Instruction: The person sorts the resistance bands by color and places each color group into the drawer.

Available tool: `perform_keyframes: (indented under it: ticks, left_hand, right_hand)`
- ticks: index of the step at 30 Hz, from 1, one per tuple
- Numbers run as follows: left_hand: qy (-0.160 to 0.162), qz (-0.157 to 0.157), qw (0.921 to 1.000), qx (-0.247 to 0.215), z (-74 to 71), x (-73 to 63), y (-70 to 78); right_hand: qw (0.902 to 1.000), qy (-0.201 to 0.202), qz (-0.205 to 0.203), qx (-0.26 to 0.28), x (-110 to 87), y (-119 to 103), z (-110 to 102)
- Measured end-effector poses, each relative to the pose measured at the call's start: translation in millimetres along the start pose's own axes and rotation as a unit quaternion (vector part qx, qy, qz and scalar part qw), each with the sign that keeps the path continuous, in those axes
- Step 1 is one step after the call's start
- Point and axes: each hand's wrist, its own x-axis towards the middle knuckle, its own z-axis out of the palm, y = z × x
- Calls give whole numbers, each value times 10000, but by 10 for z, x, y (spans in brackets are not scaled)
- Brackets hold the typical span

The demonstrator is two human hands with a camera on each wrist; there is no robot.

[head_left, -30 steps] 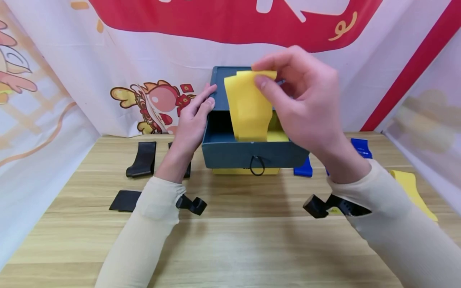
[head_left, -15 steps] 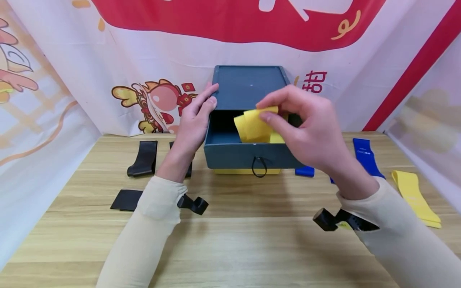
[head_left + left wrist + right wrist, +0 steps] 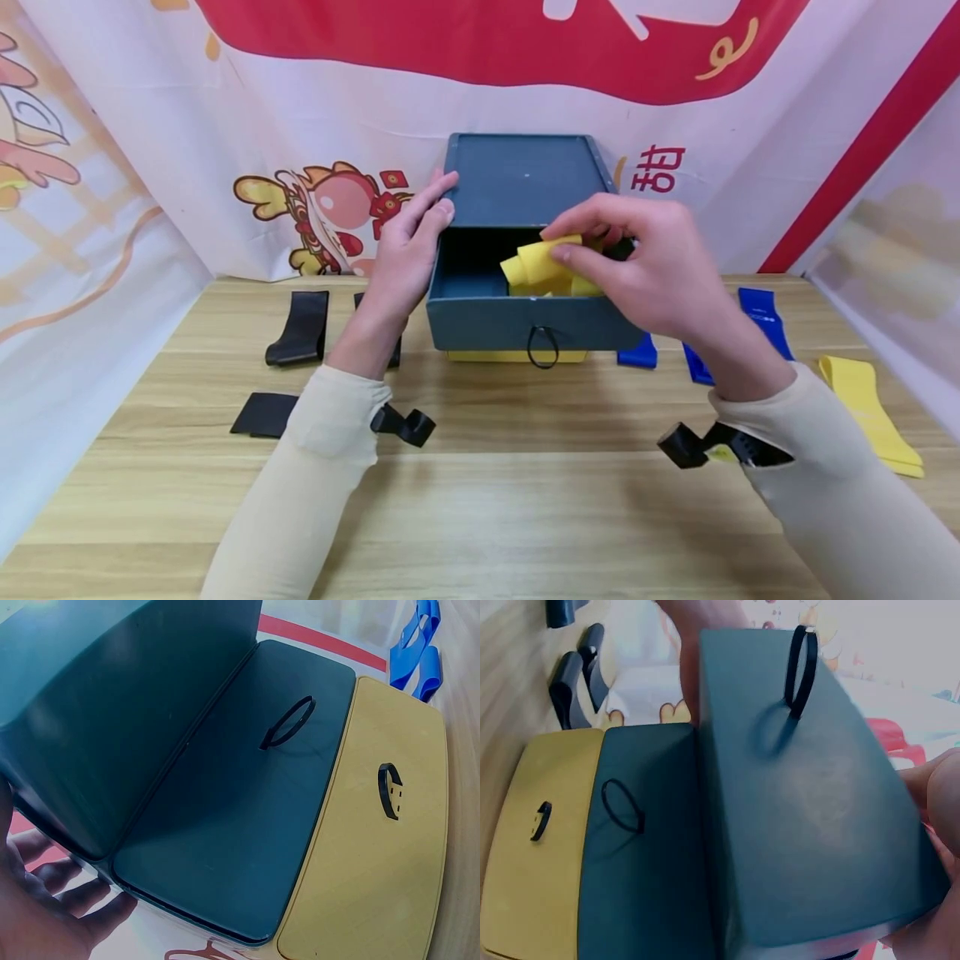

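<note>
My right hand (image 3: 652,267) pinches a folded yellow elastic loop band (image 3: 546,260) between thumb and fingers, low inside the pulled-out top drawer (image 3: 528,325). More yellow band material (image 3: 585,287) lies in the drawer's right part, partly hidden by that hand. My left hand (image 3: 405,258) rests along the left side of the dark teal drawer cabinet (image 3: 525,179), fingers extended. From the left wrist view, the left fingers (image 3: 64,889) touch the cabinet's side. A teal middle drawer (image 3: 232,802) and a yellow bottom drawer (image 3: 367,847) are closed, each with a black loop pull.
Black bands (image 3: 298,329) lie on the wooden table (image 3: 480,517) at left, with a flat black one (image 3: 262,414) nearer. To the right are blue bands (image 3: 765,321) and a long yellow band (image 3: 870,412). A printed curtain (image 3: 360,92) hangs close behind the cabinet.
The right hand has lowered the yellow band from above the drawer down into it, and the band now looks more folded. The left hand has stayed at the cabinet's side.
</note>
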Motion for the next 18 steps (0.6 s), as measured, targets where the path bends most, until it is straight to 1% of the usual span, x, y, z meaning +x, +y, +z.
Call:
perform_keyframes:
  ticks: [4, 11, 18]
  left_hand:
    - [6, -8, 10000, -8, 5, -1, 4]
    - [7, -28, 10000, 24, 10, -1, 4]
    - [18, -6, 10000, 25, 10, -6, 8]
  right_hand:
    - [9996, -127, 214, -94, 33, 42, 4]
    - [9966, -405, 701, -170, 49, 35, 5]
    - [9959, -396, 814, -64, 42, 39, 15]
